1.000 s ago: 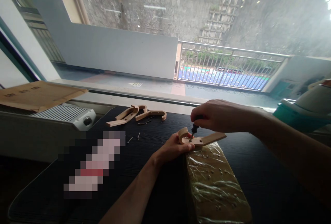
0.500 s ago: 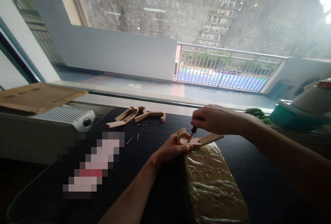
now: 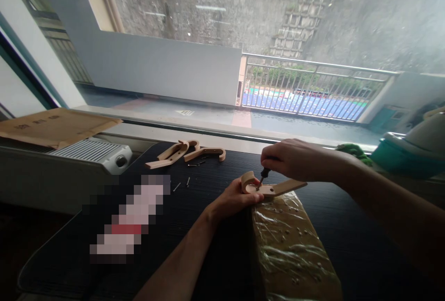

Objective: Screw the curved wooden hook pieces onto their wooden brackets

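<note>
My left hand point(image 3: 238, 197) grips the curled end of a light wooden hook point(image 3: 278, 188), pressing it on the far end of a tape-wrapped cardboard box point(image 3: 295, 250). In my right hand point(image 3: 290, 158) is a screwdriver point(image 3: 264, 174) with a dark handle, fingers wrapped around it. Its shaft slants down, and the tip meets the hook near the curl. Whether a screw sits under the tip is too small to tell. A second hole shows farther along the hook. Small holes dot the taped top of the box.
More wooden hooks point(image 3: 205, 153) lie on the dark table point(image 3: 194, 231) at the back, with several loose screws point(image 3: 188, 182) near them. A blurred-out pinkish item point(image 3: 128, 222) is at left. A radiator point(image 3: 93, 150) bears a brown envelope point(image 3: 66, 124). A teal container point(image 3: 392, 155) stands at right.
The whole view has shifted slightly, so things appear a little to the right. Both hands keep their hold on the hook and the screwdriver.
</note>
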A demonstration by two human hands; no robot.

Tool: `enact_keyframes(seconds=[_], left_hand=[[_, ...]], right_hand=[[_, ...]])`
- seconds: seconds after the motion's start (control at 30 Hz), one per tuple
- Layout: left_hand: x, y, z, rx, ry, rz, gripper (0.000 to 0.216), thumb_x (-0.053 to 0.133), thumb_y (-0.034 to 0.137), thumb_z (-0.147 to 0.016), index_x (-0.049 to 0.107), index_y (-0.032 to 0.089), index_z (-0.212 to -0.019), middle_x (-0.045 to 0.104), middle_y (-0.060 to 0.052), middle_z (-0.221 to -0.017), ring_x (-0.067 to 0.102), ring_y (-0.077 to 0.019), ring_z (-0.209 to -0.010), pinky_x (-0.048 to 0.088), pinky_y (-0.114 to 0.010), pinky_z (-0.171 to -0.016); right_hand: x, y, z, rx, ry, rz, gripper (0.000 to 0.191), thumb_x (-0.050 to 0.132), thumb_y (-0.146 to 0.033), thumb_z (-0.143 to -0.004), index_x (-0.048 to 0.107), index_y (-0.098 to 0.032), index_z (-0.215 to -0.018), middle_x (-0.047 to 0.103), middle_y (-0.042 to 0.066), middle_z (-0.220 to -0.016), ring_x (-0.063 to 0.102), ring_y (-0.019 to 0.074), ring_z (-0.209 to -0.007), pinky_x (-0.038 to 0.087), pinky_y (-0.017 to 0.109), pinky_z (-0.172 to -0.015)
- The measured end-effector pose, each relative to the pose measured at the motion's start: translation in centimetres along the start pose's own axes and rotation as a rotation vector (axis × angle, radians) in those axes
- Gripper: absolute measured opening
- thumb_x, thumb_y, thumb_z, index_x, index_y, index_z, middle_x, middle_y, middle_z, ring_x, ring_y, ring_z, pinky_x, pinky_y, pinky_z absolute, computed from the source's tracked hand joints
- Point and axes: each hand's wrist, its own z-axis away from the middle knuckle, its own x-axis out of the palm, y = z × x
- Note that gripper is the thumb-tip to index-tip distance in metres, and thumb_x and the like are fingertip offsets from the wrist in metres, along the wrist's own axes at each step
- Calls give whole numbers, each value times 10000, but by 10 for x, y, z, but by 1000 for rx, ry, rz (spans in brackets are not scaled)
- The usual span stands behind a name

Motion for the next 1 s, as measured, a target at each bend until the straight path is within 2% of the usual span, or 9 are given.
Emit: enact_keyframes(seconds=[0.13, 0.3, 0.4, 0.57, 0.87, 1.0], left_hand=[[0, 0, 1, 4, 9, 1, 358, 746, 293, -639, 556, 160, -913, 597, -38, -942, 576, -172, -853, 419, -285, -794], [0, -1, 0, 10, 9, 13, 364, 749, 291, -634, 553, 162, -912, 597, -32, -929, 578, -169, -855, 421, -276, -789], [-1, -1, -1, 6, -16, 20, 348, 744, 278, -640, 566, 159, -914, 603, -21, -891, 576, -156, -824, 419, -269, -786], [-1, -1, -1, -7, -5, 4, 342, 733, 267, -655, 585, 161, -944, 606, -22, -910, 572, -160, -852, 412, -267, -802], [-1, -1, 1, 11, -1, -12, 327, 729, 263, -670, 568, 162, -937, 606, -24, -927, 575, -155, -842, 416, -263, -784], [-1, -1, 0, 18, -1, -15, 320, 726, 257, -674, 562, 158, -929, 606, -25, -919, 577, -151, -838, 416, -251, -769]], right_hand=[[4, 2, -1, 30, 35, 12, 306, 384, -351, -874, 633, -192, -796, 622, 20, -705, 457, 110, -572, 285, 255, -530], [-8, -3, 5, -1, -15, 15, 247, 452, -365, -839, 659, -234, -870, 646, 7, -742, 481, 116, -586, 286, 255, -533], [-13, -6, 11, -31, -12, 47, 199, 473, -311, -823, 659, -257, -870, 651, -11, -746, 487, 117, -599, 282, 257, -540], [-5, -5, 10, -76, -25, 46, 234, 412, -274, -861, 643, -236, -852, 646, -6, -757, 496, 118, -634, 296, 259, -559], [3, 2, 3, 23, 8, 5, 282, 391, -358, -873, 613, -186, -858, 613, 33, -723, 466, 115, -589, 298, 263, -543], [-4, 4, 5, 56, -43, 14, 301, 421, -420, -848, 640, -217, -886, 634, 27, -761, 494, 131, -624, 305, 264, -540]])
